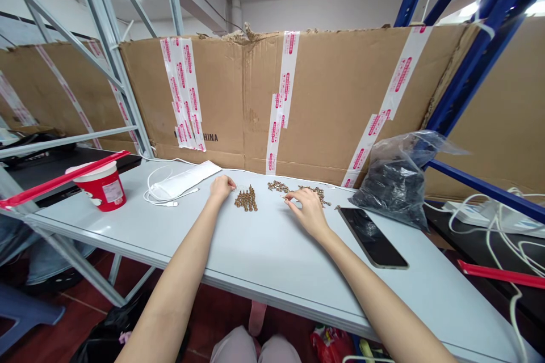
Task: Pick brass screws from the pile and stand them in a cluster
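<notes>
Small brass-coloured pieces that look like screws [246, 201] stand upright in close rows at the middle of the table. Just left of these rows, my left hand [222, 187] rests on the tabletop with its fingers curled together; whether anything is in them is too small to tell. My right hand [310, 211] pinches a tiny brass-coloured screw between thumb and forefinger, right of the rows. A loose pile of screws [277, 186] lies beyond its fingertips. Another loose heap [318, 193] is partly hidden behind the same hand.
A phone [374, 238] lies right of my right forearm, near a clear bag of dark contents [394, 184]. On the left stand a red cup [104, 190] and a white power strip with cable [187, 180]. Taped cardboard [221, 96] walls the table's back edge.
</notes>
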Available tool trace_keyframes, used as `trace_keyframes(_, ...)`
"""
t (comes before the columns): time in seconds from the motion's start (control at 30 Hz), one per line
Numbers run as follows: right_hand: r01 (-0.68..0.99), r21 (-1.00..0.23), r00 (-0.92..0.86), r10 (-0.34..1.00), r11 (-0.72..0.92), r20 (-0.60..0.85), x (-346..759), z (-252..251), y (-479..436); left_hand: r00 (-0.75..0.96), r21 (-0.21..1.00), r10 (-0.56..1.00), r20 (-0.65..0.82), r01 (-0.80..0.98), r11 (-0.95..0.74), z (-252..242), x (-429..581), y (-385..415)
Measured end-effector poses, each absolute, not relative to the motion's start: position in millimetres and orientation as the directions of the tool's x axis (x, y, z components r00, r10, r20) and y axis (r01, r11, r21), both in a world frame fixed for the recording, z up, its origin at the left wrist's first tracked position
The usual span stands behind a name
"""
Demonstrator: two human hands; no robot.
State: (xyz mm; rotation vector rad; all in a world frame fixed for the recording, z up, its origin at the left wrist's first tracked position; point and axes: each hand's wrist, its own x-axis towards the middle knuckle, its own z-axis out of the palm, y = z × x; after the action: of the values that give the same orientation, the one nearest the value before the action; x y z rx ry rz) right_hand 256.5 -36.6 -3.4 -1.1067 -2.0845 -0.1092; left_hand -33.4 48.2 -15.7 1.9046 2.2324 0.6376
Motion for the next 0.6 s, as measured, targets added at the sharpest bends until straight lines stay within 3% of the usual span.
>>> trace_keyframes(0.43, 0.686, -0.324, -0.348, 0.684, 0.652, 0.641, 254, -2, -38, -0.216, 0.44, 0.953, 0.213, 0.892, 0.104, -16, -35, 51)
trace_keyframes(0.6, 0.525, -0.61, -0.24, 0.791, 0.593, 0.562, 252, -9, -30, 0.018, 0.556, 0.891, 0.453, 0.776, -0.298, 5, -13, 43)
